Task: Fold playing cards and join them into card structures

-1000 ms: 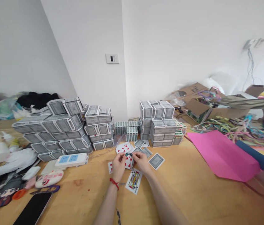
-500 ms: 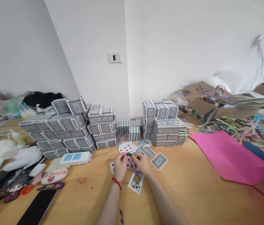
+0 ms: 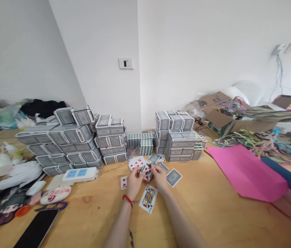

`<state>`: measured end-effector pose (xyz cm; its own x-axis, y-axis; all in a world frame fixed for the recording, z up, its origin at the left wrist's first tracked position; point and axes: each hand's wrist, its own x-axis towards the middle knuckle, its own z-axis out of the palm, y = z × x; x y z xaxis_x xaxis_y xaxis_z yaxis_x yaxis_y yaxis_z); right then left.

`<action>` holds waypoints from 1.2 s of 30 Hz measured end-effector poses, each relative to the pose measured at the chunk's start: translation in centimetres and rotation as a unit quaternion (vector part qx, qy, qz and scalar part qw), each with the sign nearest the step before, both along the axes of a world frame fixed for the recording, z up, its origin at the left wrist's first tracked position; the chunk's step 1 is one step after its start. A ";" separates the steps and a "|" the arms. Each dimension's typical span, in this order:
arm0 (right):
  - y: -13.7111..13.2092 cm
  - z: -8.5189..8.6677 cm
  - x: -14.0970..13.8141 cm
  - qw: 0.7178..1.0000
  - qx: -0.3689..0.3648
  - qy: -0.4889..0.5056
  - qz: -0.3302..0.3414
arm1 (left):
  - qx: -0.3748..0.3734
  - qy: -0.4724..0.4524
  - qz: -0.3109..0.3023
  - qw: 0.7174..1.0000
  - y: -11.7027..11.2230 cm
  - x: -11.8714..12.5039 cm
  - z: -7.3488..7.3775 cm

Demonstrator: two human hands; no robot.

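Note:
My left hand (image 3: 135,180), with a red cord at the wrist, is closed on a few playing cards (image 3: 147,177) held in front of me. My right hand (image 3: 159,177) pinches them from the other side; a red-heart face shows between the hands, and the fingers hide how many there are. Below lies a jack of clubs (image 3: 148,199), face up. A heart card (image 3: 123,183) is just left of my left hand, and a larger group of heart cards (image 3: 136,162) lies beyond it. Right of my right hand rests a face-down card (image 3: 174,177).
Stacked card-deck bricks (image 3: 75,134) stand at the left, with another stack (image 3: 181,144) at the right. A power strip (image 3: 80,174) and phone (image 3: 37,227) are on the left. Pink paper (image 3: 248,172) and an open cardboard box (image 3: 222,120) are on the right.
Both hands have moved slightly apart and the right one a little up, with the cards now tilted between them. More of the jack of clubs shows. The camera view has shifted slightly.

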<state>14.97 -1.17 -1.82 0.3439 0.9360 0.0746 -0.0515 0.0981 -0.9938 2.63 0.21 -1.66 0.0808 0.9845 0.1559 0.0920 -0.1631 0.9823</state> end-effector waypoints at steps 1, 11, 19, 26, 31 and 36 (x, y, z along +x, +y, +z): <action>0.0 -0.1 0.0 1.000 0.000 0.009 0.002 | -0.001 0.007 0.005 1.000 0.0 0.0 -0.1; 0.0 0.9 -0.3 0.996 0.006 0.068 0.063 | -0.028 -0.045 0.025 0.998 0.2 -0.7 0.0; -0.2 1.2 -0.4 0.993 0.002 0.056 0.107 | -0.088 -0.164 0.089 0.979 0.5 -0.6 0.0; -0.8 1.5 -0.4 0.993 0.030 0.030 0.114 | -0.076 -0.125 0.049 0.988 0.4 -0.7 0.3; -0.9 1.3 -0.5 0.994 0.011 0.029 0.107 | -0.068 -0.095 0.036 0.992 0.4 -0.6 0.4; -0.8 1.4 -0.6 0.989 -0.005 0.025 0.145 | -0.048 -0.070 0.060 0.995 0.2 -0.7 0.4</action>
<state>14.42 -1.98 -0.41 0.0630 0.9965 0.0551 -0.1256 0.0627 -0.9901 1.96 0.43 -1.31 -0.0538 0.9966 0.0623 -0.0338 -0.0642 0.9974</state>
